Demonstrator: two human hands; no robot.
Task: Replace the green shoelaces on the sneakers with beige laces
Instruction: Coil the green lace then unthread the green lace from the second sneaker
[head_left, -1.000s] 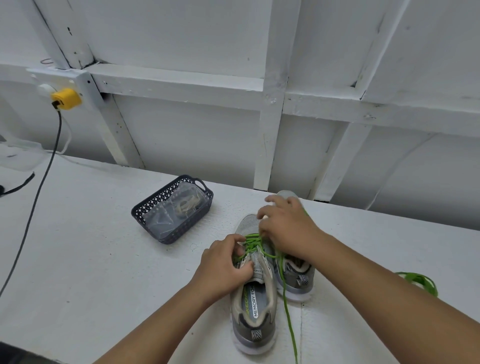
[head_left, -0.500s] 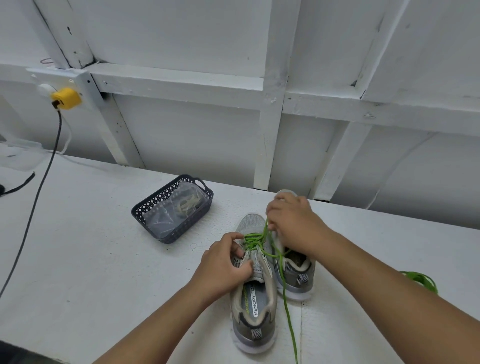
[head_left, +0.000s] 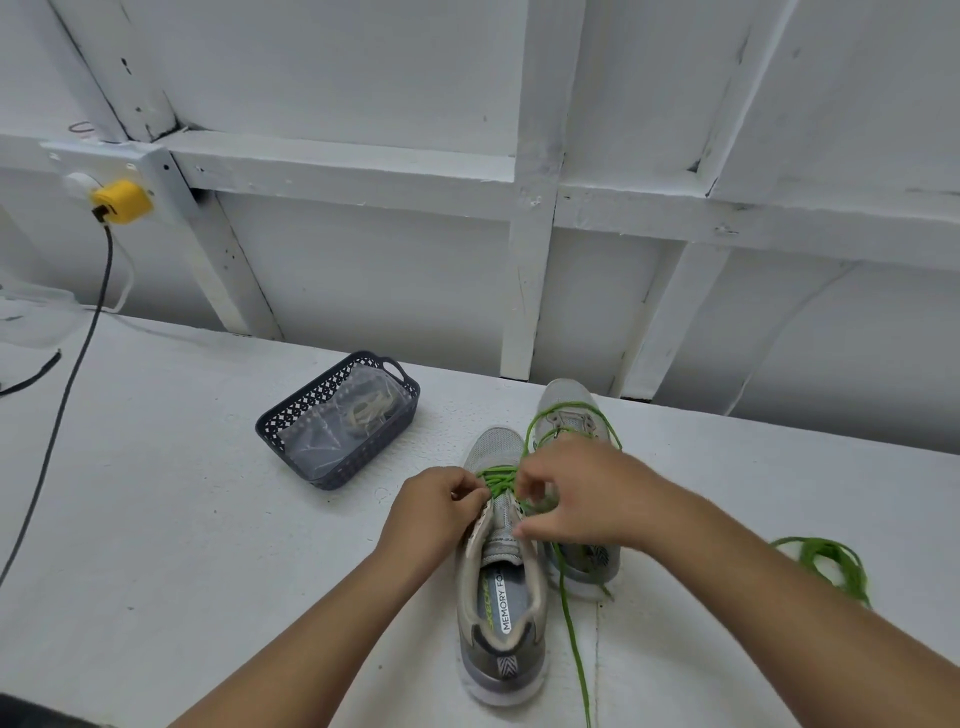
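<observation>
Two grey sneakers stand side by side on the white table, toes away from me. The near left sneaker (head_left: 501, 597) still carries a green lace (head_left: 497, 478) through its front eyelets. My left hand (head_left: 434, 512) grips the left edge of its upper. My right hand (head_left: 576, 493) pinches the green lace at the tongue. One loosened length loops over the right sneaker (head_left: 566, 410); another trails down towards me. The right sneaker is partly hidden behind my right hand. Beige laces (head_left: 371, 408) lie in a dark basket (head_left: 311, 457).
A removed green lace (head_left: 826, 564) lies bundled on the table at the right. A yellow plug (head_left: 122, 200) sits in a wall socket at the left, its black cable (head_left: 62, 395) running down across the table. A white framed wall stands close behind.
My right hand has come back from the far sneaker's toe to the near sneaker's tongue. A loop of green lace now lies over the right sneaker. My left hand stays put.
</observation>
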